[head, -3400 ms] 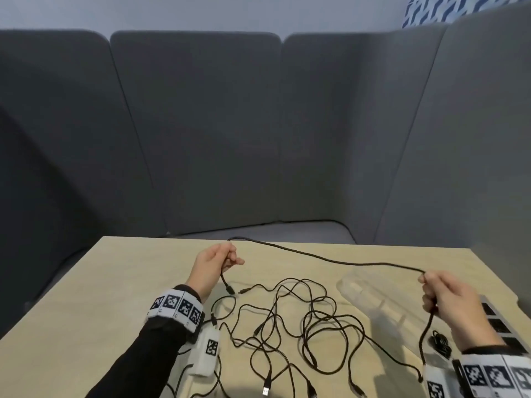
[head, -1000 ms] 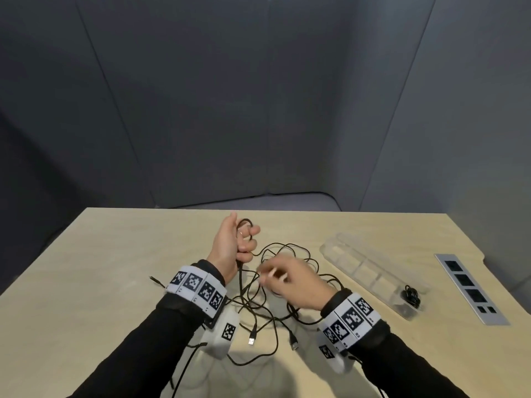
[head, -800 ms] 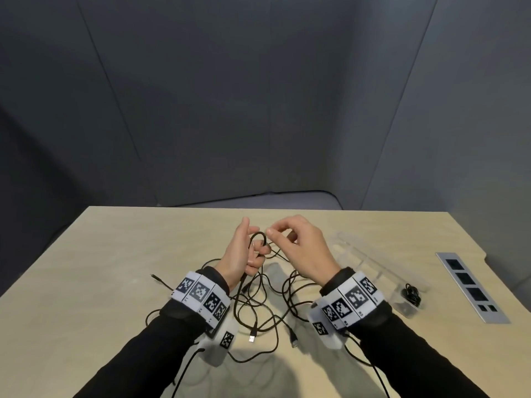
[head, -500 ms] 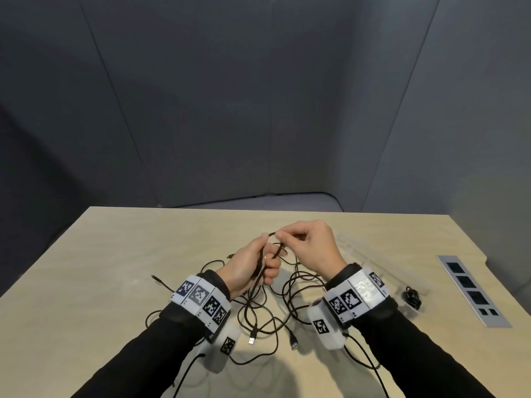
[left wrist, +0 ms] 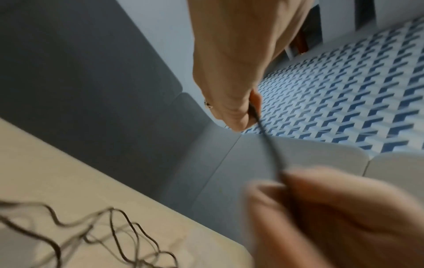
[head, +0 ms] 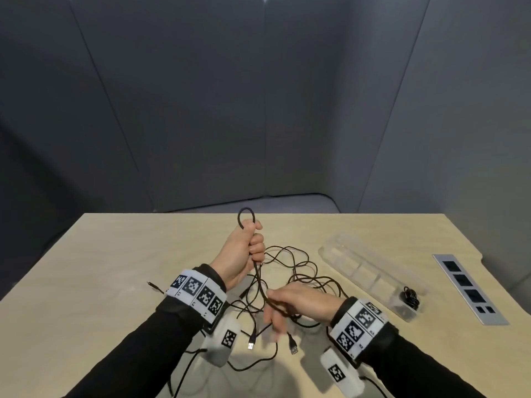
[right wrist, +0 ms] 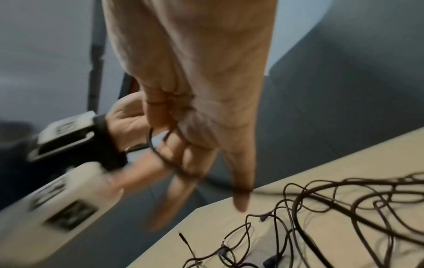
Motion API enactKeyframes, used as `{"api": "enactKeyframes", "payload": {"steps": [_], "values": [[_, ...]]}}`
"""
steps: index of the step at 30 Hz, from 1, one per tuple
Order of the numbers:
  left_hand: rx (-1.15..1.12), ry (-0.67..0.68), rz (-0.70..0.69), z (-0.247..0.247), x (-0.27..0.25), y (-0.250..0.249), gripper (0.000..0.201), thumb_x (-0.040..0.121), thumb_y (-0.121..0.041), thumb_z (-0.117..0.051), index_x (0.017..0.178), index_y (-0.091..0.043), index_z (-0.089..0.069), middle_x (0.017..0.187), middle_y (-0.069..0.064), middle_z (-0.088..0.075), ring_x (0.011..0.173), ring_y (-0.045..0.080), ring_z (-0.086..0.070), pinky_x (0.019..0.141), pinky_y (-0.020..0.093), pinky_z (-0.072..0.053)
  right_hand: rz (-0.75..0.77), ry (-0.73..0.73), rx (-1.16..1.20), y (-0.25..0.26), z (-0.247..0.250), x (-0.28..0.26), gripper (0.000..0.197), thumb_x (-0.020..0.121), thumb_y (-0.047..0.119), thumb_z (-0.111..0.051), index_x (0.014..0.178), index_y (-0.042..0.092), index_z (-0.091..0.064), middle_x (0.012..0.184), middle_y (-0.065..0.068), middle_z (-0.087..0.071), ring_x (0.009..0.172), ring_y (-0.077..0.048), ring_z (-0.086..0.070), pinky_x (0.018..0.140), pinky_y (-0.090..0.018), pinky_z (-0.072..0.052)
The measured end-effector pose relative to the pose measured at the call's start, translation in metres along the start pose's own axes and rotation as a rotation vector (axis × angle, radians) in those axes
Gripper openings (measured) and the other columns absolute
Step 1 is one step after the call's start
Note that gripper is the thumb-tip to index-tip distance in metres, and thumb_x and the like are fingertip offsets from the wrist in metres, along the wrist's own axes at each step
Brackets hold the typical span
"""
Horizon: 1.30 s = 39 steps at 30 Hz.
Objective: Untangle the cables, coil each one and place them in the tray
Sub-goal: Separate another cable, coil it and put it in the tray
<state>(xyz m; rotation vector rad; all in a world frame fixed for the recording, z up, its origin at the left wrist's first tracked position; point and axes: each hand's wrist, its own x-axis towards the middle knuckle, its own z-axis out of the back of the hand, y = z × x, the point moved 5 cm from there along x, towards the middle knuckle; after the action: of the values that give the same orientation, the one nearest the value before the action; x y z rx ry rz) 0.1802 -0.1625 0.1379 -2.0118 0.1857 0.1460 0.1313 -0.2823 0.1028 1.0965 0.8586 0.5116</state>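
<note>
Right hand [head: 298,304] has dropped, drawing cable [head: 260,280] from left hand's [head: 240,249] fisted loop; keep wraps even.

**Table layout, cables mid-sort**

Your left hand [head: 240,254] is raised over the table [head: 86,282] centre, a cable loop [head: 246,218] standing above its fist. Your right hand [head: 298,304] sits nearer you and to the right, the same cable running between them. The tangle [head: 296,271] lies on the table beneath and behind your right hand. The tray [head: 353,268] lies right of the tangle, slanting toward you; a coiled cable [head: 410,297] rests in its near end. The socket panel [head: 468,288] is further right.
</note>
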Motion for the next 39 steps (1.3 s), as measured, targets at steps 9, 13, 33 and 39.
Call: {"api": "enactKeyframes", "payload": {"steps": [9,13,33,39], "values": [[0.925,0.229,-0.076,-0.009,-0.01,0.003,0.036,0.1,-0.028,-0.031,0.07,-0.018,-0.048,0.061,-0.006,-0.038,0.046,0.001,-0.034,0.048,0.017,-0.029,0.396,-0.49,-0.558,0.064,0.047,-0.015,0.017,0.094,0.015,-0.05,0.09,0.018,-0.067,0.064,0.023,-0.059,0.066,0.006,-0.055,0.064,-0.01,-0.038],[0.842,0.246,-0.009,-0.011,-0.013,0.004,0.053,0.103,-0.036,-0.015,0.08,-0.012,-0.057,0.056,-0.01,-0.042,0.042,-0.001,-0.034,0.041,0.008,-0.027,0.427,-0.711,-0.392,0.057,0.062,-0.012,0.014,0.088,0.019,-0.061,0.098,0.018,-0.051,0.06,0.007,-0.049,0.054,-0.005,-0.045,0.055,-0.015,-0.035],[0.04,0.018,-0.084,0.021,-0.01,0.011,0.035,0.102,-0.034,-0.031,0.076,-0.013,-0.043,0.11,0.014,-0.069,0.104,0.022,-0.067,0.085,0.028,-0.055,0.347,-0.728,0.211,0.01,0.077,-0.012,0.006,0.091,0.005,-0.056,0.093,0.008,-0.06,0.064,-0.006,-0.066,0.038,-0.007,-0.035,0.039,-0.016,-0.031],[-0.108,-0.047,-0.119,0.014,-0.004,0.011,0.031,0.102,-0.03,-0.03,0.083,-0.01,-0.044,0.128,0.014,-0.059,0.11,0.026,-0.063,0.086,0.032,-0.055,0.341,-0.855,0.087,0.002,0.047,-0.004,0.005,0.089,0.008,-0.061,0.09,0.009,-0.066,0.07,-0.007,-0.07,0.049,0.003,-0.053,0.053,-0.008,-0.038]]}}
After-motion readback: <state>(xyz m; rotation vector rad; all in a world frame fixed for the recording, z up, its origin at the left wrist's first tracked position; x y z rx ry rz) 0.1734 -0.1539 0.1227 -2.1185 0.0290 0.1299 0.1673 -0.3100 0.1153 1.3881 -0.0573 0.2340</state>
